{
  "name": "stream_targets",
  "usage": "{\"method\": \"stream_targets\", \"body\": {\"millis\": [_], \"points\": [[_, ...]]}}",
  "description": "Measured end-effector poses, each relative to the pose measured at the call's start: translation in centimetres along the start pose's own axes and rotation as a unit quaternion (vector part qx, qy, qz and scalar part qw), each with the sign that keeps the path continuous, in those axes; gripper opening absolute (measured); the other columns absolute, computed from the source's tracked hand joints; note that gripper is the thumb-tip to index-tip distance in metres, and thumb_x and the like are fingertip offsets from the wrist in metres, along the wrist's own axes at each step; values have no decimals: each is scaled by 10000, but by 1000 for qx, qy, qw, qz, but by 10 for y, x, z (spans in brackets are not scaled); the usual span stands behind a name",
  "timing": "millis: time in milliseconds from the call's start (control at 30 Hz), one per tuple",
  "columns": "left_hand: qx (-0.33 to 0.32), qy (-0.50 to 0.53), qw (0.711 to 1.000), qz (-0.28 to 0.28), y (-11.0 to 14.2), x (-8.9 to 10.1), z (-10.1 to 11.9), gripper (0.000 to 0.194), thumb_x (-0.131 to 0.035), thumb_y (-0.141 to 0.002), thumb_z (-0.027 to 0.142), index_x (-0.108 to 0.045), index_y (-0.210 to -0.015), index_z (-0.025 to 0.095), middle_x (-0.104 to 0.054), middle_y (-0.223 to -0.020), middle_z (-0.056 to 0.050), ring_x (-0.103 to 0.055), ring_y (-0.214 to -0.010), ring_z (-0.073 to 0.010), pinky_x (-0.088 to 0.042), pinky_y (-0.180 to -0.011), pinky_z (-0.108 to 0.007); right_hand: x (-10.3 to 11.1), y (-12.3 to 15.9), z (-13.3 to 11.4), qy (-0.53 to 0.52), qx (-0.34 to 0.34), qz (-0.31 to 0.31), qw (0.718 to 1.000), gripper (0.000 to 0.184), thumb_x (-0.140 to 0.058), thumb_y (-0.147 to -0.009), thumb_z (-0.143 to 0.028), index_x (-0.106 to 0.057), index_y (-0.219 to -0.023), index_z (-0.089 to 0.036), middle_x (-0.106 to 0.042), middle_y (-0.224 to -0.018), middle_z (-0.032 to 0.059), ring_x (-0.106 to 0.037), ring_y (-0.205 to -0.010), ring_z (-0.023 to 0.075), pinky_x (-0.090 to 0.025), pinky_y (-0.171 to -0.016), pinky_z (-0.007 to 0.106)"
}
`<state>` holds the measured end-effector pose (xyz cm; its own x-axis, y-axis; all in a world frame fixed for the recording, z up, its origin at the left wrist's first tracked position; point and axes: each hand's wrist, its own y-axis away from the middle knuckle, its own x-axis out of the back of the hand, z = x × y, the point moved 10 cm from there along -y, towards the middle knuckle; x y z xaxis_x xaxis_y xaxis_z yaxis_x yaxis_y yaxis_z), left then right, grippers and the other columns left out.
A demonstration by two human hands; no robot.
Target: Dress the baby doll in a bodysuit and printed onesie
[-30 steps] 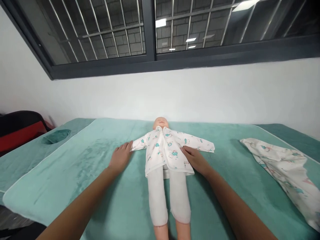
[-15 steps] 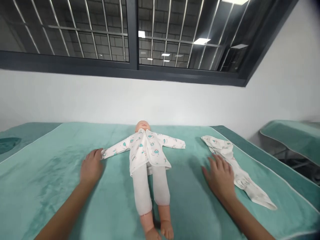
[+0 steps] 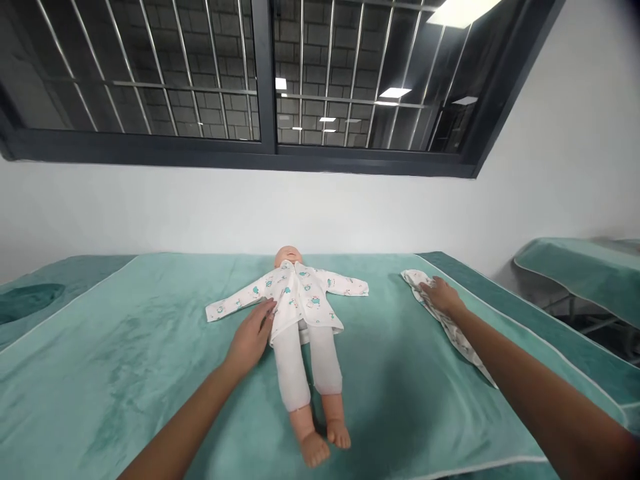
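Note:
A baby doll (image 3: 299,333) lies face up on a teal blanket (image 3: 125,360), dressed in a white printed jacket (image 3: 295,297) with its sleeves spread out and white leggings. My left hand (image 3: 253,337) rests flat beside the doll's hip, fingers stretched and touching the jacket's lower edge. My right hand (image 3: 440,297) reaches far right and presses on a second white printed garment (image 3: 450,323) that lies stretched along the blanket; the fingers curl onto the cloth.
A white wall and a dark barred window stand behind the bed. Another teal-covered bed (image 3: 585,273) is at the far right, across a gap. A dark teal patch (image 3: 30,297) lies at the far left.
My left hand has moved right from the jacket's sleeve end to the doll's hip. My right hand has reached further out onto the loose garment's upper end.

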<state>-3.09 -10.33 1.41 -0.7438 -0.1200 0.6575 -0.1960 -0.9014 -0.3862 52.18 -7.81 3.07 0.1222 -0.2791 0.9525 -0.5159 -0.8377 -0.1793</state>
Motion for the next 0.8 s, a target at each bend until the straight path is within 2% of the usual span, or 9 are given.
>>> {"method": "stream_targets", "body": {"millis": [100, 233, 333, 467, 500, 600, 667, 733, 800], "points": [[-1, 6, 1000, -19, 2, 7, 1, 428, -361, -937, 407, -557, -1253, 195, -546, -1370, -89, -480, -1290, -225, -364, -1102, -422, 7, -6, -3, -7, 6, -11, 1000, 537, -400, -854, -492, -572, -1160, -85, -635, -1115, 244, -624, -999, 330, -459, -761, 372], [-23, -3, 1000, -13, 4, 15, 16, 396, -382, -934, 397, -570, -1231, 215, -562, -1344, -75, -473, -1289, -221, -355, -1105, -416, 17, 4, -37, -21, 81, -52, 995, 301, -534, -747, -475, -604, -774, -184, -664, -809, 123, -616, -792, 273, -410, -657, 328], [-38, 13, 999, -12, -2, 11, 37, 374, -384, -933, 366, -577, -1212, 207, -565, -1329, -83, -476, -1276, -218, -334, -1112, -414, 27, 21, -88, -39, 159, -83, 983, 224, -577, -695, -417, -508, -655, -208, -579, -659, 30, -543, -699, 212, -363, -636, 300], [-22, 84, 995, -40, -13, 0, 70, 390, -443, -910, 374, -542, -1250, 209, -538, -1352, -98, -461, -1285, -239, -311, -1110, -426, 55, 71, -176, -94, 266, -119, 952, 256, -542, -759, -444, -460, -695, -210, -512, -696, -20, -457, -678, 146, -342, -631, 263], [-15, 117, 992, -48, -15, -1, 80, 429, -477, -895, 389, -512, -1286, 216, -512, -1381, -102, -448, -1299, -248, -307, -1108, -431, 64, 90, -200, -121, 296, -135, 938, 277, -536, -773, -468, -456, -712, -210, -494, -703, -30, -440, -667, 133, -345, -625, 255], [-22, 224, 972, -70, -16, 11, 119, 641, -612, -817, 415, -394, -1398, 253, -400, -1477, -107, -386, -1349, -273, -308, -1097, -422, 100, 165, -274, -325, 393, -232, 829, 271, -570, -797, -453, -459, -779, -206, -435, -702, -48, -397, -630, 111, -323, -583, 240], [-41, 271, 959, -72, -13, 31, 145, 682, -685, -758, 404, -431, -1372, 251, -449, -1436, -102, -413, -1320, -279, -335, -1070, -401, 122, 211, -310, -381, 434, -282, 766, 273, -609, -798, -434, -470, -781, -199, -449, -711, -47, -403, -635, 101, -323, -580, 228], [-37, 304, 948, -82, -8, 51, 162, 489, -688, -749, 387, -579, -1193, 216, -614, -1209, -77, -554, -1133, -256, -426, -954, -359, 142, 244, -335, -393, 470, -305, 729, 288, -644, -791, -438, -500, -780, -189, -455, -703, -47, -393, -622, 91, -310, -560, 217], [-5, 349, 935, -70, -4, 75, 164, 284, -682, -746, 343, -649, -977, 182, -665, -934, -27, -614, -871, -188, -470, -779, -282, 156, 263, -347, -385, 493, -325, 709, 302, -651, -794, -458, -536, -792, -179, -472, -689, -45, -397, -604, 85, -312, -545, 212]]}}
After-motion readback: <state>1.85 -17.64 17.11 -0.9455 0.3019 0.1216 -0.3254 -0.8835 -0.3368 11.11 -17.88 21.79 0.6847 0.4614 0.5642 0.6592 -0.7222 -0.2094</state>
